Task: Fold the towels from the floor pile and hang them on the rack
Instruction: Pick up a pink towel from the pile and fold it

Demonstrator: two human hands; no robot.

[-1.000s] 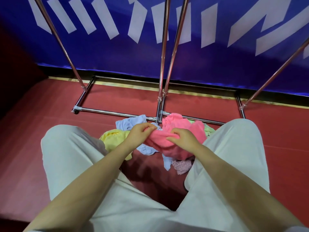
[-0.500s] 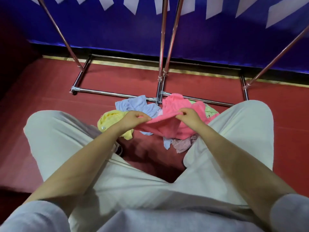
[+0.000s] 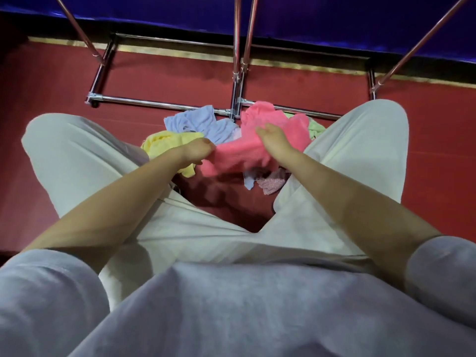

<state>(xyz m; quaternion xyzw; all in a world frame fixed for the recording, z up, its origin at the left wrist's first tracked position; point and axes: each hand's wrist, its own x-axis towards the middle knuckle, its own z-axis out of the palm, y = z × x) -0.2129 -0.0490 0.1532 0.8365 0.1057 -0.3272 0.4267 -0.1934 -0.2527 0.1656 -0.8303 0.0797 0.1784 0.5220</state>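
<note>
A bright pink towel (image 3: 239, 155) is lifted off the floor pile between my knees. My left hand (image 3: 199, 150) grips its near left edge. My right hand (image 3: 274, 139) holds its upper right part, fingers curled into the cloth. Under and around it lie a light blue towel (image 3: 201, 123), a yellow towel (image 3: 164, 140), a green towel (image 3: 315, 130) and a dusty pink one (image 3: 271, 182). The chrome rack (image 3: 238, 73) stands just beyond the pile; only its base bars and lower poles show.
I squat with my cream-trousered knees (image 3: 77, 150) on either side of the pile. The floor (image 3: 167, 81) is red, ending at a dark blue wall banner (image 3: 334, 19) behind the rack. Slanted rack poles (image 3: 79, 32) rise left and right.
The camera has tilted downward, showing more of my lap. My hands have moved further apart, stretching the pink towel out from the pile.
</note>
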